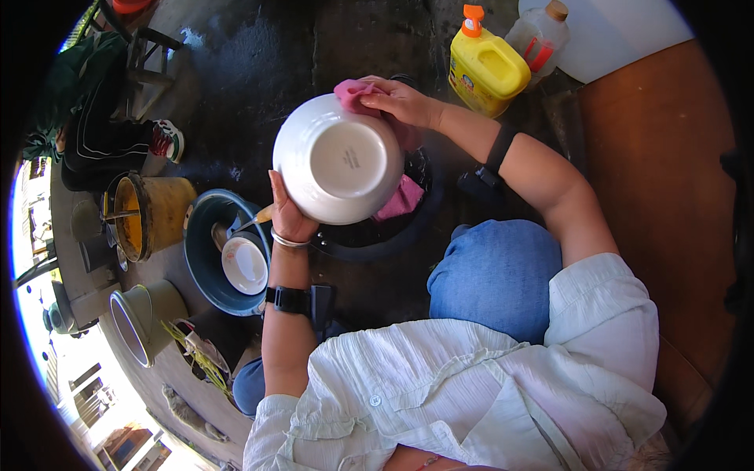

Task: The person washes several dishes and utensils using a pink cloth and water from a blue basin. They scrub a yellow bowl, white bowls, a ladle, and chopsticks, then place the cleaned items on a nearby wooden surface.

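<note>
A large white bowl (349,159) is tipped so that its underside and foot ring face me. My left hand (290,212) grips its lower left edge, thumb along the outer wall. At the upper right rim, my right hand (400,100) pinches a pink cloth (358,95) against the bowl. Below the bowl stands a dark basin (377,253), partly hidden, with another piece of pink cloth (402,199) in it. Just left of my left hand, a blue basin (197,259) holds a smaller white bowl (244,265) and a utensil with a wooden handle (263,215).
A yellow detergent jug (489,70) with an orange pump and a clear plastic bottle (539,41) stand at the upper right. On the left are a stained yellow bucket (168,203) and a pale bucket (156,312). A seated person's leg (109,144) and a cat (191,415) are farther left.
</note>
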Action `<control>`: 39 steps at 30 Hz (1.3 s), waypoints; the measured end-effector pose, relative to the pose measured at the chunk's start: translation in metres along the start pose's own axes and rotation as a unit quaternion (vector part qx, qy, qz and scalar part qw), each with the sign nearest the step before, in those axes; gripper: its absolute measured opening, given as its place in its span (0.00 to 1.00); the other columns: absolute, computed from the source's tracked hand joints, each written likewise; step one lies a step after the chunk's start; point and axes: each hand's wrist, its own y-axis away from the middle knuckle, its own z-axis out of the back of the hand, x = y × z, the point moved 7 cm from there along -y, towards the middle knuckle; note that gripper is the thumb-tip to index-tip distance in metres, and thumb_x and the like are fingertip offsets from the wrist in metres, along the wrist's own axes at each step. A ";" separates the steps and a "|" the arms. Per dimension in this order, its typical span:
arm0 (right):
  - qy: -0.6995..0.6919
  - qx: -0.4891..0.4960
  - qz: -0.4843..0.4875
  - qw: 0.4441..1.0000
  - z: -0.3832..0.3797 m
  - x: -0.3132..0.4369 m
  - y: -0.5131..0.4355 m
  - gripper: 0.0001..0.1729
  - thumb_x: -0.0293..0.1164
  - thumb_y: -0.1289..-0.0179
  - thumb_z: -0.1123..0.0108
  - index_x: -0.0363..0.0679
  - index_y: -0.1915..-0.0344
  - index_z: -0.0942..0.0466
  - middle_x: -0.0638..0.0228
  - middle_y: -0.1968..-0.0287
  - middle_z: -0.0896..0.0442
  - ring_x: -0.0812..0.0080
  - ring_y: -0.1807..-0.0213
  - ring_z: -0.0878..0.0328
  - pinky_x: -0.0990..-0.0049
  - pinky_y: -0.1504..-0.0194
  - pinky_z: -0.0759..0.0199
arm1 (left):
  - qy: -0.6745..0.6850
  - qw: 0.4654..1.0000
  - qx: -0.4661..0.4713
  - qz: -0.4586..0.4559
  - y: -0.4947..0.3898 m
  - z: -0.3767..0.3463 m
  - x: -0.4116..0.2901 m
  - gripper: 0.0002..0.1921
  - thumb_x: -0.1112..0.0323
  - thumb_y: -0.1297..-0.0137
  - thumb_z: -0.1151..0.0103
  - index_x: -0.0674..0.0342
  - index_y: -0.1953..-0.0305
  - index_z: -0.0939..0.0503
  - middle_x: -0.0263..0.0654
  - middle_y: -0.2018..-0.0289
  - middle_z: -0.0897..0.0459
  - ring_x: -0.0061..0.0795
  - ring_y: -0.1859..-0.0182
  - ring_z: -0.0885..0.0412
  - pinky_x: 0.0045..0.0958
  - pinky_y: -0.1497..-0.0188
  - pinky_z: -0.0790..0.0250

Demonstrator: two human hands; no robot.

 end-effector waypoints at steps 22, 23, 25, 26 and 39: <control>0.342 -0.054 0.080 0.935 -0.019 -0.039 0.021 0.21 0.40 0.53 0.36 0.38 0.62 0.24 0.60 0.62 0.25 0.60 0.58 0.28 0.69 0.55 0.34 | -0.075 0.974 -0.204 -0.056 -0.010 0.051 0.023 0.33 0.46 0.39 0.51 0.77 0.49 0.35 0.46 0.57 0.24 0.36 0.56 0.24 0.31 0.51 0.31; 0.350 -0.055 0.095 0.930 -0.032 -0.033 0.021 0.21 0.40 0.53 0.36 0.38 0.62 0.24 0.60 0.61 0.25 0.60 0.57 0.28 0.69 0.54 0.35 | -0.072 0.974 -0.207 -0.053 -0.011 0.054 0.025 0.33 0.46 0.39 0.51 0.78 0.50 0.35 0.46 0.58 0.24 0.37 0.56 0.24 0.31 0.51 0.32; 0.336 -0.031 0.117 0.934 -0.047 -0.022 0.024 0.20 0.38 0.52 0.37 0.37 0.61 0.24 0.60 0.58 0.26 0.61 0.55 0.30 0.70 0.50 0.37 | -0.062 0.974 -0.209 -0.056 -0.011 0.058 0.023 0.33 0.46 0.38 0.52 0.77 0.48 0.35 0.46 0.56 0.24 0.37 0.54 0.25 0.30 0.50 0.32; 0.326 0.003 0.138 0.935 -0.053 -0.018 0.027 0.20 0.37 0.52 0.37 0.37 0.60 0.24 0.60 0.57 0.27 0.61 0.54 0.30 0.70 0.50 0.38 | -0.074 0.972 -0.214 -0.058 -0.011 0.059 0.020 0.33 0.46 0.38 0.52 0.77 0.48 0.35 0.45 0.55 0.25 0.37 0.54 0.26 0.30 0.50 0.33; 0.393 0.154 0.033 0.906 -0.034 -0.035 0.018 0.28 0.50 0.42 0.50 0.36 0.56 0.24 0.58 0.47 0.31 0.57 0.47 0.35 0.67 0.45 0.43 | -0.357 0.896 -0.237 -0.119 0.000 0.023 -0.007 0.24 0.52 0.44 0.40 0.73 0.61 0.24 0.42 0.70 0.19 0.30 0.70 0.22 0.29 0.66 0.28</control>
